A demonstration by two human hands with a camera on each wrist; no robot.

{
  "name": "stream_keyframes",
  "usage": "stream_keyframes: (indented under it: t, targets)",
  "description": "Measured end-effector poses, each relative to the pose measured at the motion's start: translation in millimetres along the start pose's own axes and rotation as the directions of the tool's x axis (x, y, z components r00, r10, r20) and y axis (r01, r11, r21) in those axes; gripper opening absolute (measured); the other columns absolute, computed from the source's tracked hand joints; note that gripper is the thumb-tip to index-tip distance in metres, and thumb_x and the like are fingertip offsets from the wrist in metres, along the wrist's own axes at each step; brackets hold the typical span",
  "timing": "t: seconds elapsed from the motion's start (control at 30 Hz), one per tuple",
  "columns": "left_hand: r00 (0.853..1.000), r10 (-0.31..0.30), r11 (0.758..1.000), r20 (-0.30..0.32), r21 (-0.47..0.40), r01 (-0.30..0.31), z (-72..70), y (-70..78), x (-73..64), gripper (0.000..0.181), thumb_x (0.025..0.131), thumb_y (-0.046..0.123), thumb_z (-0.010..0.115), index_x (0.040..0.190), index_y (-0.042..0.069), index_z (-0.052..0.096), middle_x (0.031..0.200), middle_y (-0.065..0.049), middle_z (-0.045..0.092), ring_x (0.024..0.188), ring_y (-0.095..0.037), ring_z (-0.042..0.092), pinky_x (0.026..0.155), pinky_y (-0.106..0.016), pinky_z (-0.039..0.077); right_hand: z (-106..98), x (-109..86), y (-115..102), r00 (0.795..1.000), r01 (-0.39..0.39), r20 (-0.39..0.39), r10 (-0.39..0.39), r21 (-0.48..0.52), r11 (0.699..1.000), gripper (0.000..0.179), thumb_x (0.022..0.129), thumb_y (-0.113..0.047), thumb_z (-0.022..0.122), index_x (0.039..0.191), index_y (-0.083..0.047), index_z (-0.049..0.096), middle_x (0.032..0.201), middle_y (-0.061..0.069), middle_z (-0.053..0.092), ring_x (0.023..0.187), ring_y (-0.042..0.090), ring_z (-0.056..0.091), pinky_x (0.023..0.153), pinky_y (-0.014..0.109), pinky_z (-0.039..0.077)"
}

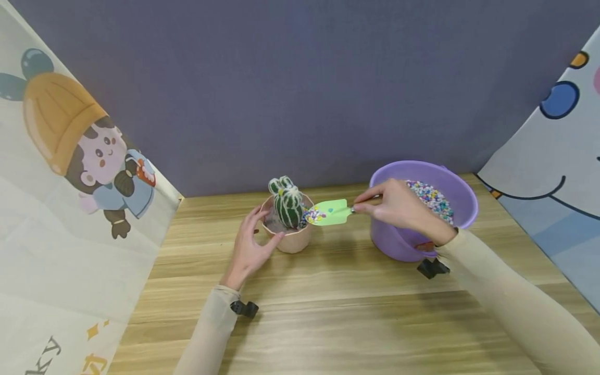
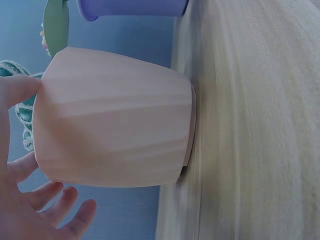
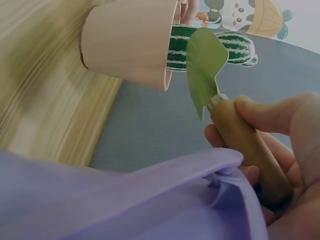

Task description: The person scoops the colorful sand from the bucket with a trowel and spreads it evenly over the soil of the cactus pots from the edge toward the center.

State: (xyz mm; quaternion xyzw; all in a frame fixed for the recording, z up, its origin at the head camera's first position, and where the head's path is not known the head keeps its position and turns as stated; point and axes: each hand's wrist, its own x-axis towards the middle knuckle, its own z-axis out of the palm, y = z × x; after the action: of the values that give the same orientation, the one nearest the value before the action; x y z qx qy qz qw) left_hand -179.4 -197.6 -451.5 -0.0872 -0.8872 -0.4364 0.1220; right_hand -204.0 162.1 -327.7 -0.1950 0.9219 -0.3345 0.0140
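Note:
A pale pink flowerpot (image 1: 294,242) stands upright on the table with a knitted-looking green and white cactus (image 1: 288,209) in it. My left hand (image 1: 250,251) holds the pot by its rim, thumb on the near side and index finger farther round; the other fingers are spread beside the wall. My right hand (image 1: 398,207) grips the wooden handle (image 3: 250,150) of a small trowel, whose light green blade (image 1: 334,212) carries some colourful pebbles (image 1: 315,214). The blade's tip is over the pot's right rim, close to the cactus. Some pebbles show in the pot beside the cactus.
A purple bucket (image 1: 396,245) stands right of the pot, under my right forearm, with many multicoloured pebbles (image 1: 433,200) inside. The wooden table (image 1: 300,312) ends at a dark blue-grey back wall (image 1: 300,94). Cartoon-printed panels (image 1: 154,229) stand on both sides.

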Motion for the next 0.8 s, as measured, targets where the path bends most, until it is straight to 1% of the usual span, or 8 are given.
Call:
stream_keyframes:
  t: [0.1, 0.23, 0.4, 0.57, 0.67, 0.8]
  targets:
    - [1.000, -0.003, 1.000, -0.002, 0.001, 0.003, -0.5, -0.6, -0.7, 0.071, 0.089, 0.042, 0.082, 0.149, 0.015, 0.056, 0.173, -0.008, 0.035, 0.156, -0.036, 0.038, 0.116, -0.056, 0.048, 1.5, 3.5, -1.5, 1.000, 0.017, 0.003, -0.017, -0.024, 1.000, 0.020, 0.096, -0.030, 0.079, 0.107, -0.015, 0.086, 0.094, 0.002, 0.084, 0.044, 0.004, 0.030, 0.044, 0.025, 0.030]
    - [1.000, 0.000, 1.000, -0.005, 0.000, 0.000, -0.9, -0.9, -1.4, 0.071, 0.089, 0.041, 0.082, 0.149, 0.014, 0.056, 0.173, -0.009, 0.035, 0.155, -0.036, 0.038, 0.115, -0.056, 0.049, 4.2, 8.2, -4.0, 1.000, 0.022, 0.001, -0.022, -0.046, 0.999, 0.019, 0.095, -0.030, 0.080, 0.106, -0.015, 0.086, 0.096, 0.003, 0.084, 0.046, 0.007, 0.036, 0.046, 0.027, 0.035]
    - [1.000, 0.003, 1.000, -0.001, -0.002, -0.003, -0.3, -1.3, -1.5, 0.072, 0.089, 0.042, 0.082, 0.149, 0.014, 0.056, 0.173, -0.008, 0.035, 0.155, -0.035, 0.039, 0.115, -0.056, 0.049, 8.5, 12.9, -8.7, 1.000, 0.010, 0.024, -0.009, -0.074, 0.997, 0.020, 0.094, -0.030, 0.082, 0.105, -0.015, 0.086, 0.094, 0.004, 0.084, 0.048, 0.009, 0.039, 0.049, 0.028, 0.036]
    - [1.000, -0.004, 1.000, 0.002, 0.010, 0.004, -0.6, -0.9, -1.4, 0.073, 0.089, 0.047, 0.082, 0.149, 0.015, 0.057, 0.173, -0.005, 0.036, 0.155, -0.035, 0.039, 0.116, -0.057, 0.048, 11.3, 15.6, -12.5, 0.999, -0.009, 0.050, 0.014, -0.099, 0.995, 0.019, 0.093, -0.032, 0.082, 0.105, -0.018, 0.086, 0.099, 0.005, 0.084, 0.051, 0.011, 0.047, 0.051, 0.030, 0.038]
    - [1.000, -0.014, 1.000, 0.000, 0.026, 0.014, -1.9, -0.6, -1.4, 0.073, 0.088, 0.049, 0.082, 0.148, 0.014, 0.059, 0.173, -0.006, 0.037, 0.155, -0.037, 0.039, 0.117, -0.058, 0.047, 11.8, 17.1, -14.5, 0.999, -0.014, 0.047, 0.020, -0.116, 0.993, 0.018, 0.093, -0.032, 0.082, 0.104, -0.019, 0.086, 0.099, 0.005, 0.084, 0.053, 0.012, 0.051, 0.053, 0.031, 0.040]
    - [0.999, -0.034, 0.999, -0.007, 0.030, 0.034, -4.1, 0.3, -2.0, 0.074, 0.086, 0.050, 0.084, 0.147, 0.014, 0.061, 0.171, -0.007, 0.040, 0.154, -0.038, 0.040, 0.117, -0.060, 0.047, 12.0, 19.8, -16.7, 1.000, 0.003, 0.028, 0.002, -0.149, 0.989, 0.017, 0.092, -0.032, 0.083, 0.102, -0.019, 0.087, 0.094, 0.003, 0.084, 0.054, 0.012, 0.051, 0.053, 0.031, 0.039]
